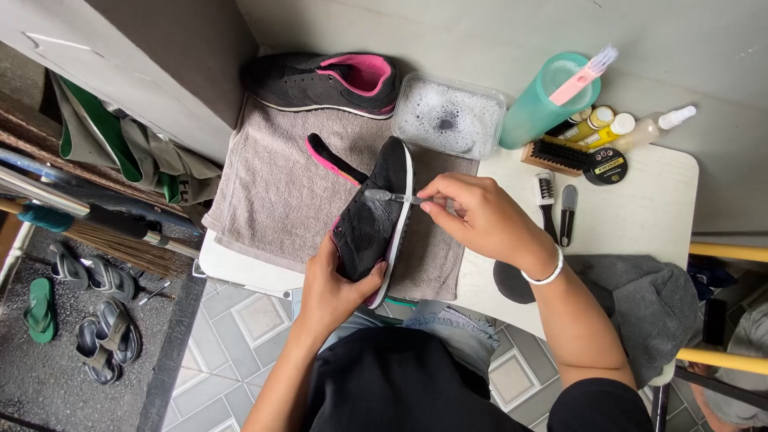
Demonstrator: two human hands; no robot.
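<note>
- A white table [648,210] stood against a pale wall, and it bore all the cleaning things.
- A grey towel [276,196] lay spread over the table's left part, its near edge hanging toward the tiled floor [240,320].
- A dark grey cloth [652,300] lay bunched at the table's right near corner.
- A second black sneaker with a pink lining [324,82] rested on its side at the far edge of the towel.
- The black sneaker with a white sole [376,220] stood tilted on its side over the middle of the towel, toe toward the person.
- A clear plastic tub of soapy water [448,114] sat just beyond the held shoe, touching the towel's far right corner.
- A teal cup [540,100] stood right of the tub with a pink-handled brush [584,76] sticking out of it.
- The left hand [336,284] was clamped around the toe end of the held sneaker, thumb on the upper, steadying it from below.
- The right hand [480,216] was closed on the handle of a small brush [392,195], fingers pinching it, with a white band at the wrist.
- That brush's head lay against the sneaker's upper near the white sole edge.
- A black insole with a pink edge [332,160] lay on the towel just left of the held shoe.
- A wooden brush [554,156], small bottles [596,124] and a round black tin [606,166] clustered near the cup.
- Two slim brushes [556,210] lay side by side just right of the right hand.
</note>
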